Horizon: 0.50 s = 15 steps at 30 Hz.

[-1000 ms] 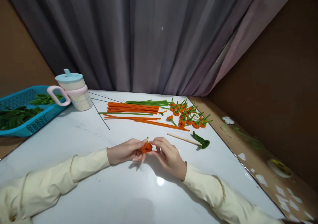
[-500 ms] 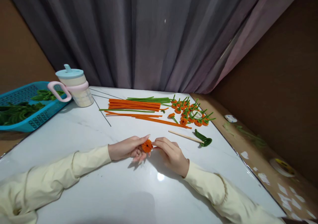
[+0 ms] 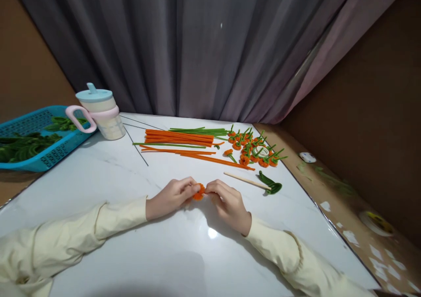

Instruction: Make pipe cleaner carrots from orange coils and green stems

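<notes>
Left hand (image 3: 171,196) and right hand (image 3: 226,200) both pinch a small orange coiled pipe-cleaner flower (image 3: 198,191), held between them just above the white marble table (image 3: 131,244). Beyond the flower lie straight orange pipe cleaners (image 3: 179,137); a wooden stick (image 3: 246,180) lies right of it.

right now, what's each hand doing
Left hand: closed on the orange coil.
Right hand: pinching the same coil from its other side.
</notes>
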Available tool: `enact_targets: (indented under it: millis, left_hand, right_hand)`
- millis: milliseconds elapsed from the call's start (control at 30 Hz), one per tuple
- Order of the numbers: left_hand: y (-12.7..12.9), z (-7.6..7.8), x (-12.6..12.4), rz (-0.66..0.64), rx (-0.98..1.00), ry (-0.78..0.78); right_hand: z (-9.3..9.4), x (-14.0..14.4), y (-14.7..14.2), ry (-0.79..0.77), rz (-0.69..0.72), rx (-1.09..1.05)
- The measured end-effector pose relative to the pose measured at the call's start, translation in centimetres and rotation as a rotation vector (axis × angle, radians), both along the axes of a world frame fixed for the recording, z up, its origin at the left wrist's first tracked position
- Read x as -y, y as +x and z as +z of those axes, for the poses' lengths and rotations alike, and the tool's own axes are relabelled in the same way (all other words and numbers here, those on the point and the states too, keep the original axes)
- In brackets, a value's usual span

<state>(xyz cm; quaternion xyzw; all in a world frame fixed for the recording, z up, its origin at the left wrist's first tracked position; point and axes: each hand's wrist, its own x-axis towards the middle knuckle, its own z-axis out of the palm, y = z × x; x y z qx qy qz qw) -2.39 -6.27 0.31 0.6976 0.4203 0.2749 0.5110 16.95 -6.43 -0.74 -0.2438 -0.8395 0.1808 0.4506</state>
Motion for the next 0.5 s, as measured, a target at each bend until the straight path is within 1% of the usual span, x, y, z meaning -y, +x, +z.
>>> enact_targets:
  millis: [33,100,167,200,267,367,500]
  left_hand:
    - [-0.24,-0.21,-0.01,0.049,-0.02,0.165]
    - [-0.61,-0.64,-0.03,0.076,-0.065,0.433]
    - [-0.72,-0.94,-0.01,0.036,-0.093,0.585]
    - [-0.68,-1.04,0.04,0.009,-0.102,0.622]
    - [-0.49,-1.12,0.17,-0.027,-0.123,0.645]
    - [-0.21,-1.12,0.37,-0.012,-0.145,0.67]
    - [-0.24,-1.12,0.43,0.016,-0.138,0.721]
  right_hand:
    - [0.18,0.03,-0.03,-0.034,-0.01,-0.023]
    - [0.48,0.06,-0.1,-0.097,-0.024,-0.057]
    - [0.62,0.11,-0.14,-0.125,-0.022,-0.075]
    - [0.63,0.13,-0.14,-0.124,-0.014,-0.078]
    - [0.53,0.18,-0.1,-0.093,0.0,-0.069]
    - [0.26,0.2,0.03,-0.038,0.002,-0.029]
    - [0.11,0.11,0.23,-0.007,0.02,0.001]
